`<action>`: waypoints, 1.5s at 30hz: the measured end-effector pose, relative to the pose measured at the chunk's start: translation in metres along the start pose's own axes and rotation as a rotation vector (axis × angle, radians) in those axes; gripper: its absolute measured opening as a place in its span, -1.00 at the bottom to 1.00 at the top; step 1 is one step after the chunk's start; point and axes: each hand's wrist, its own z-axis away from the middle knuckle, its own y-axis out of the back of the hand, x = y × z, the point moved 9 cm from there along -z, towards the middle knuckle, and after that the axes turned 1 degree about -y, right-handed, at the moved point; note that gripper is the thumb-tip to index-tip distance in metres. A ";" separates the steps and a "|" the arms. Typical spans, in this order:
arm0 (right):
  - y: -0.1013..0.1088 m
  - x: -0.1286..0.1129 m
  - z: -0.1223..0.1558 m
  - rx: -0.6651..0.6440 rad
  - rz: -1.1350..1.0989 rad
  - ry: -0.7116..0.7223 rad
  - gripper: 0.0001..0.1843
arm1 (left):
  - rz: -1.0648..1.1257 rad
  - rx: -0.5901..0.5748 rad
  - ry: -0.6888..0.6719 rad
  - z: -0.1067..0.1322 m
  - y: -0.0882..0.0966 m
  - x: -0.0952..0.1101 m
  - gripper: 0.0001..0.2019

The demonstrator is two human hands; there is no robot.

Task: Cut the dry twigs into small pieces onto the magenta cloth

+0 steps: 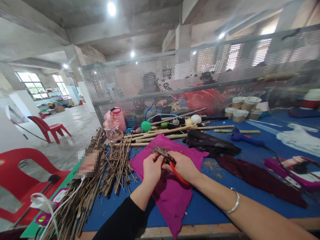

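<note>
- Blue table (pixel 108 211): purple cloth (pixel 179 201) spread under both hands, probably to catch mess.
- Scissors (pixel 166 156): gripped in our right hand (pixel 183 166), blades by our left hand (pixel 152 168), likely for control.
- Brown bits (pixel 164 177): between our hands, over the cloth; left's closed, seemingly pinching one, too small to swear.

head-worn view, forward and down
</note>
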 end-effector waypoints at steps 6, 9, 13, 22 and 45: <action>0.001 -0.001 0.001 0.009 0.000 -0.010 -0.62 | 0.036 0.080 0.062 0.002 0.005 -0.001 -0.87; 0.002 -0.002 0.001 0.018 0.022 0.014 -0.59 | -0.014 0.071 0.067 0.003 0.004 0.001 -0.90; 0.003 -0.003 -0.001 0.029 0.019 0.049 -0.54 | 0.014 0.027 0.083 0.004 -0.002 0.000 -0.89; 0.000 0.004 0.001 -0.041 -0.016 0.007 -0.63 | 0.000 0.051 0.080 0.003 0.002 -0.004 -0.89; 0.001 -0.002 -0.002 -0.005 0.067 0.098 -0.41 | -0.032 -0.011 0.054 0.000 -0.002 -0.005 -0.82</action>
